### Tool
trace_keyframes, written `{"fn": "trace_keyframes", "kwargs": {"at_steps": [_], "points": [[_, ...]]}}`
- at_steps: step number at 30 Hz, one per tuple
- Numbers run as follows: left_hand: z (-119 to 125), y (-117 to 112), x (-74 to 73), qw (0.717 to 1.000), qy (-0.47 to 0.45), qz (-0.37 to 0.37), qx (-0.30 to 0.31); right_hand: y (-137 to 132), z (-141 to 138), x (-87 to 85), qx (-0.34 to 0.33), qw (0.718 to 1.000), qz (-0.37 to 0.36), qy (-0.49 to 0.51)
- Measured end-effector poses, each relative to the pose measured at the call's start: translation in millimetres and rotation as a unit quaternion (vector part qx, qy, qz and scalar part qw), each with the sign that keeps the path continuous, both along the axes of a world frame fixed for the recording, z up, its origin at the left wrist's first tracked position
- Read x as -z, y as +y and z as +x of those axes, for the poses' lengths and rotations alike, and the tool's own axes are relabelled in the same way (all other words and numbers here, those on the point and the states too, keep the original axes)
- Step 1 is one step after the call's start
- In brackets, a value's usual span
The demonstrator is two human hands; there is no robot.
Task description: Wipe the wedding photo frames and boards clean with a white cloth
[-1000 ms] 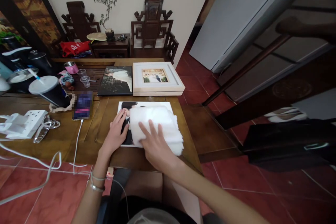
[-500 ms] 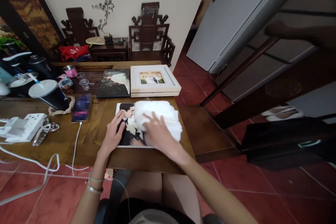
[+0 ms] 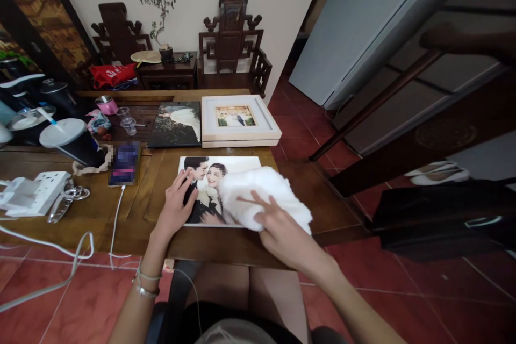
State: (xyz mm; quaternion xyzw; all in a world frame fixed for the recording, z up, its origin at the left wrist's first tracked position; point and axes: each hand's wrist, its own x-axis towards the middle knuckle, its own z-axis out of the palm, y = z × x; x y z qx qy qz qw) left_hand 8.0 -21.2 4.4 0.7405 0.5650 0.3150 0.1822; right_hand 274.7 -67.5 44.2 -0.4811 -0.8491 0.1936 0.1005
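A large photo print (image 3: 205, 193) of a couple lies flat at the near edge of the wooden table (image 3: 100, 209). My left hand (image 3: 175, 207) rests flat on the print's left side, fingers spread, pinning it down. My right hand (image 3: 278, 223) presses a fluffy white cloth (image 3: 262, 196) onto the print's right part, fingers stretched over it; the cloth overhangs the table's right edge and hides that part of the picture.
Behind the print lie a dark photo canvas (image 3: 177, 123) and a white framed photo (image 3: 237, 121). To the left sit a phone (image 3: 124, 164) on its cable, a power strip (image 3: 34, 196), a lidded cup (image 3: 70, 142) and small cups. Chairs stand against the far wall.
My right hand has dragged the white cloth from the middle of the print toward its right edge and nearer to me, uncovering both faces. The left hand has stayed put.
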Motion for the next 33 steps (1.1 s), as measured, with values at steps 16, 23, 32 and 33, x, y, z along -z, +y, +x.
{"fn": "trace_keyframes", "kwargs": {"at_steps": [16, 23, 32, 33], "points": [[-3.9, 5.4, 4.3, 0.999, -0.005, 0.032, 0.024, 108.3, -113.0, -70.0, -0.029, 0.998, -0.050, -0.015], [-2.8, 5.0, 2.3, 0.999, -0.010, 0.024, 0.033, 119.6, -93.7, -27.1, -0.014, 0.999, -0.028, -0.022], [-1.1, 0.4, 2.3, 1.000, 0.010, -0.025, 0.012, 75.1, 3.3, 7.2, 0.007, 0.998, 0.049, -0.027], [-0.8, 0.2, 2.5, 1.000, 0.014, -0.026, 0.010, 61.6, 5.5, 10.5, -0.004, 0.997, 0.068, -0.022]]}}
